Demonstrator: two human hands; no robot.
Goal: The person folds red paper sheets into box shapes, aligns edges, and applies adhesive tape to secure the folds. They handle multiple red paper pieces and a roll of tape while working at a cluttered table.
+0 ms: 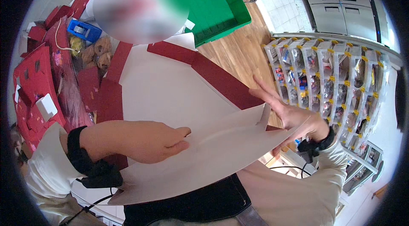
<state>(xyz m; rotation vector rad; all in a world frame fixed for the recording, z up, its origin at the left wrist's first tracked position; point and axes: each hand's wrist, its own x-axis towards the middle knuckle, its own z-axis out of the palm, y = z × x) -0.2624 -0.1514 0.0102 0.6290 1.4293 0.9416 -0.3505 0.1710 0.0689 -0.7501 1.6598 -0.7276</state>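
A large cardboard box blank (170,81), white inside with dark red edge flaps, is spread out in front of me. Its near panel (204,158) stands bent up close to my body, curving from lower left to right. My left hand (149,143) lies over the inner white side of this panel, fingers curled in; the palm side is hidden. At the panel's right corner is my right hand (289,117), fingers spread wide and touching the folded corner. Black bands circle both my wrists.
Red printed boxes (38,85), a blue container (85,31) and brown twine balls (102,47) crowd the left. A green tray (217,9) stands at the far side, beside a blurred round patch. Clear drawer racks (328,81) line the right, beyond the wooden floor (234,43).
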